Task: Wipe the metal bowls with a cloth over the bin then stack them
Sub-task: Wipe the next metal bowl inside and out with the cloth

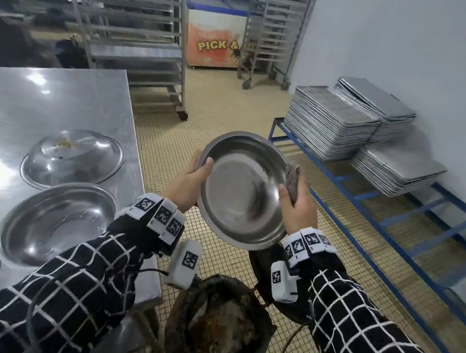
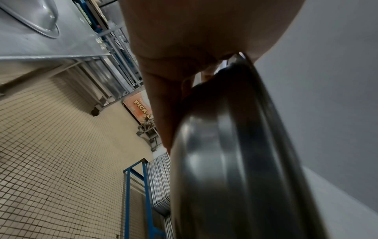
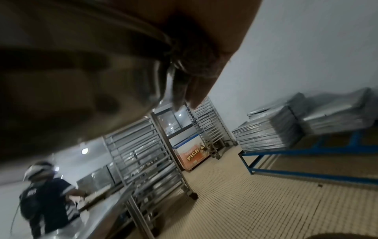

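The round, shallow stainless-steel bowl (image 1: 243, 190) hangs tilted in the air above the dark bin (image 1: 219, 324) of brownish scraps on the tiled floor, just off the corner of the steel table (image 1: 60, 104). The left hand (image 1: 189, 183) grips its left rim, thumb curled over the lip and inside; the right hand (image 1: 298, 201) pinches a dark, crumpled cloth (image 1: 293, 180) against the right rim. I judge the bowl light, rigid and slick, so the rolled lip is the safest hold, and a loose pinch could let it swivel during wiping. The cloth looks soft and bunches easily. Only the head view shows the bin and the other bowls on the table: one upright shiny bowl (image 1: 58, 223) and one turned upside down (image 1: 72, 158). The left wrist view shows the bowl's ridged underside (image 2: 235, 161) and fingers (image 2: 163, 113) behind it. The right wrist view is blurred but catches another person (image 3: 45, 198) working at the table.
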A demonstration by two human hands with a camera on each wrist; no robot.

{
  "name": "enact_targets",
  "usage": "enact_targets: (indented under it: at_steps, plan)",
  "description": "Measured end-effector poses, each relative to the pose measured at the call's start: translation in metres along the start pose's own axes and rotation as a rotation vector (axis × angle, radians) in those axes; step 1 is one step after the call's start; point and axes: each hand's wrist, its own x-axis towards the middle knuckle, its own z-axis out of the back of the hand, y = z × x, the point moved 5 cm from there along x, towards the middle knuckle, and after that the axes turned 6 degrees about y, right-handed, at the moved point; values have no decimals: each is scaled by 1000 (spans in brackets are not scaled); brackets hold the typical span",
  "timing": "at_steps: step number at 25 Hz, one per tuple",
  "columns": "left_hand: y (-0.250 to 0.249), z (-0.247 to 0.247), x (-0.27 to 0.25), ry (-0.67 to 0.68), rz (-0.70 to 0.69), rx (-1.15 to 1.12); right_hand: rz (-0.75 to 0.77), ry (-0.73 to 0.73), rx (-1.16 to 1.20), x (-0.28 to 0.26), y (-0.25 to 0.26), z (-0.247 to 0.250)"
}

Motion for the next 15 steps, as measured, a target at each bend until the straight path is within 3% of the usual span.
enact_targets:
  at_steps: [4,7,10,13,15]
  plan:
    - [11,9,0,98,15,-28,-147,16,179,-6,-2,-1]
    - [13,10,-10,33,10,-26,-238,-71,240,-17,-5,-8]
    - [8,2,-24,4,-83,25,-327,-200,364,-26,-3,-20]
    - [11,-9,-30,3,-88,33,-331,-264,480,-30,5,-31]
    - [10,-11,-32,-58,-68,23,-287,-228,506,-29,12,-35]
